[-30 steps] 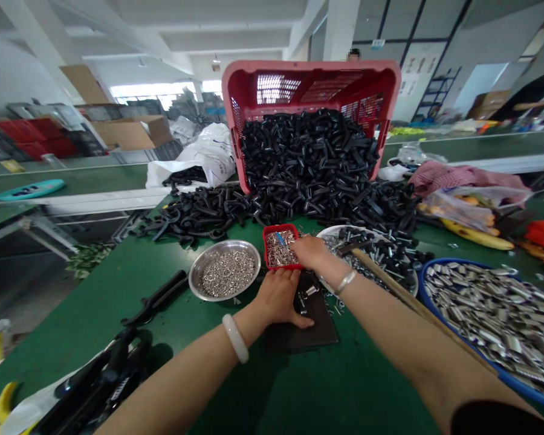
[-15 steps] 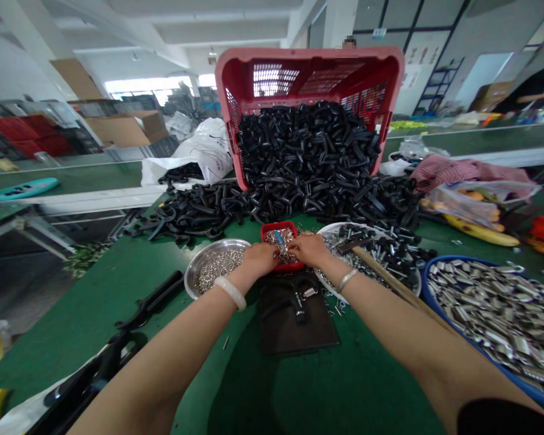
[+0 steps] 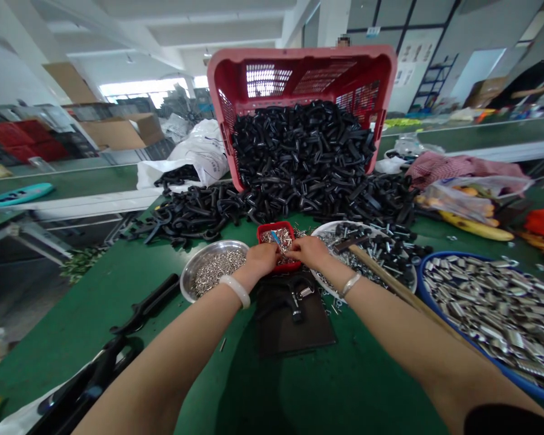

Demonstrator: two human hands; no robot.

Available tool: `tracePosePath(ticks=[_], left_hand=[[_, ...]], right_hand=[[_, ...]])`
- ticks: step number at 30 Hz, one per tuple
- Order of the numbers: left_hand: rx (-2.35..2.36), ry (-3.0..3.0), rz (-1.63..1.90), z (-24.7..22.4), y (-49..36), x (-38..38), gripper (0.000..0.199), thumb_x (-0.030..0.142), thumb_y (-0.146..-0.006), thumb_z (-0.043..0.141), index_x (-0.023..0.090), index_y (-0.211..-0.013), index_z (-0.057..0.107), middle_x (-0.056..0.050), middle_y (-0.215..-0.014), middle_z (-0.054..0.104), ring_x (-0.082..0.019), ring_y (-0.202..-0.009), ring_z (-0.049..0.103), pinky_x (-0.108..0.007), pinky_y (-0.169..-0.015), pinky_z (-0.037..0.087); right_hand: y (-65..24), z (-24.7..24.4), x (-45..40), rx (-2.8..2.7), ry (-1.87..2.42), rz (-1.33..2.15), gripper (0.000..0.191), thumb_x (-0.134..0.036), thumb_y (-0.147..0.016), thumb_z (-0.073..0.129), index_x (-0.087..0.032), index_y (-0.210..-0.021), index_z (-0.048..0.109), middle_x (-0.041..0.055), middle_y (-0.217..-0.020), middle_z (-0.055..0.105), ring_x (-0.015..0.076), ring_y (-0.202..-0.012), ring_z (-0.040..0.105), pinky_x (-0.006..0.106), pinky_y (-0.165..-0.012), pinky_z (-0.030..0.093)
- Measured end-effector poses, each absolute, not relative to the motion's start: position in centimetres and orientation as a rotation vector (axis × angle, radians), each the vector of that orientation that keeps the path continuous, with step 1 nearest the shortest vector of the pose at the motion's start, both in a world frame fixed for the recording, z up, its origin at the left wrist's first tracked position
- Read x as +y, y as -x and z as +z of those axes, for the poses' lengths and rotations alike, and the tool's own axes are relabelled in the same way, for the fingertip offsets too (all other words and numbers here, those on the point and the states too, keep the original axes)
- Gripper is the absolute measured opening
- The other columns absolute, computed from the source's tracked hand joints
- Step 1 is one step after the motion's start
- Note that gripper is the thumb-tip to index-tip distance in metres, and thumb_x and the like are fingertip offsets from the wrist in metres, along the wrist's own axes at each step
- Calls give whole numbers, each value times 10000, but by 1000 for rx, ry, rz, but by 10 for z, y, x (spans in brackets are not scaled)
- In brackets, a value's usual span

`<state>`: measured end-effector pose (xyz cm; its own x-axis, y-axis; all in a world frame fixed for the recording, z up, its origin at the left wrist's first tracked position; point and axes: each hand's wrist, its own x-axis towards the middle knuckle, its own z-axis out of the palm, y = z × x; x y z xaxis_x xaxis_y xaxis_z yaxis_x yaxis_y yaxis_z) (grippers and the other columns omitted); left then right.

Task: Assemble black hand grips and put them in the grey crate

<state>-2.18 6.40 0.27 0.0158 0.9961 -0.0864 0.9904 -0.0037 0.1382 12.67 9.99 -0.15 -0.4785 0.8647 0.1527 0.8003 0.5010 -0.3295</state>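
Both hands are at a small red tray of small metal pins. My left hand bends over its left edge, fingers closed at the pins; whatever they hold is too small to name. My right hand reaches in from the right with thumb and fingers pinched, the held item also unclear. A blue item lies among the pins. Below the tray, a black part with a spring rests on a dark plate. A metal bowl of small rings stands left of my left hand.
A tilted pink basket spills black parts across the back. On the right are a white dish of bolts, a hammer and a blue basin of metal pieces. Long black parts lie left. A person is far right.
The view has shifted slightly, moving the scene a little to the left. Both hands remain at the red tray, with only small changes in finger position.
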Motion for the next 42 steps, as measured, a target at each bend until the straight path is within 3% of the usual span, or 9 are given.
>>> tracePosePath(ticks=[7, 12, 17, 21, 27, 30, 33, 37, 42], left_hand=[[2073, -2115, 174, 7, 29, 61, 324, 321, -819, 455, 252, -1123, 543, -60, -1076, 617, -200, -977, 562, -281, -816, 411], [2008, -2069, 381, 10, 35, 56, 237, 294, -815, 455, 256, -993, 607, -13, -992, 648, -175, -884, 587, -255, -748, 425], [1834, -2059, 450, 11, 31, 36, 194, 363, -764, 526, 225, -853, 630, 3, -823, 660, -155, -746, 590, -233, -626, 409], [1728, -2030, 380, 7, 21, 14, 205, 416, -732, 552, 247, -810, 640, 27, -786, 654, -139, -701, 578, -228, -586, 387], [1811, -1952, 421, -5, 12, -2, 234, 458, -703, 575, 261, -805, 648, 32, -802, 654, -148, -727, 576, -229, -584, 377], [1813, -1882, 513, -9, 11, -4, 256, 464, -720, 554, 240, -803, 644, 29, -768, 651, -138, -699, 576, -222, -574, 379], [1862, -1869, 500, -7, 9, -5, 272, 484, -722, 546, 244, -803, 646, 27, -766, 654, -143, -701, 579, -226, -563, 373], [1923, -2034, 430, -4, 4, -9, 235, 463, -754, 527, 264, -813, 635, 31, -826, 652, -153, -762, 579, -238, -597, 380], [1899, -2312, 359, -7, -3, -18, 242, 422, -825, 443, 232, -832, 594, 11, -857, 625, -147, -773, 567, -240, -618, 391]], right_hand=[[-129, 2, 92, -2556, 1286, 299, 124, -240, -739, 571, -220, -772, 689, 14, -790, 685, 150, -759, 594, 227, -677, 395], [-139, 2, 82, -2570, 1280, 267, 164, -317, -752, 577, -199, -790, 684, 39, -821, 670, 159, -784, 587, 231, -708, 403], [-149, 2, 72, -2565, 1289, 243, 138, -190, -763, 533, -177, -816, 659, 56, -850, 666, 162, -832, 585, 228, -756, 394], [-151, 2, 65, -2528, 1322, 241, 160, -139, -731, 509, -155, -823, 639, 73, -829, 666, 178, -802, 594, 246, -728, 405], [-165, -8, 48, -2239, 1260, 562, 385, -146, -749, 459, -177, -1126, 532, 16, -741, 651, 133, -628, 585, 235, -604, 435], [-176, -14, 36, -1936, 1157, 991, 313, -224, -773, 443, -175, -1063, 547, 1, -712, 620, 96, -468, 537, 221, -476, 425], [-186, -18, 22, -1750, 1120, 1181, 239, -294, -767, 474, -163, -958, 532, 7, -727, 611, 89, -438, 543, 229, -470, 440], [-194, -23, 8, -1742, 1146, 1065, 180, -305, -773, 490, -170, -885, 534, 38, -787, 642, 125, -587, 614, 255, -585, 477], [-195, -29, 4, -2041, 1224, 594, 123, -267, -784, 514, -191, -795, 609, 25, -764, 656, 157, -722, 604, 266, -674, 440]])
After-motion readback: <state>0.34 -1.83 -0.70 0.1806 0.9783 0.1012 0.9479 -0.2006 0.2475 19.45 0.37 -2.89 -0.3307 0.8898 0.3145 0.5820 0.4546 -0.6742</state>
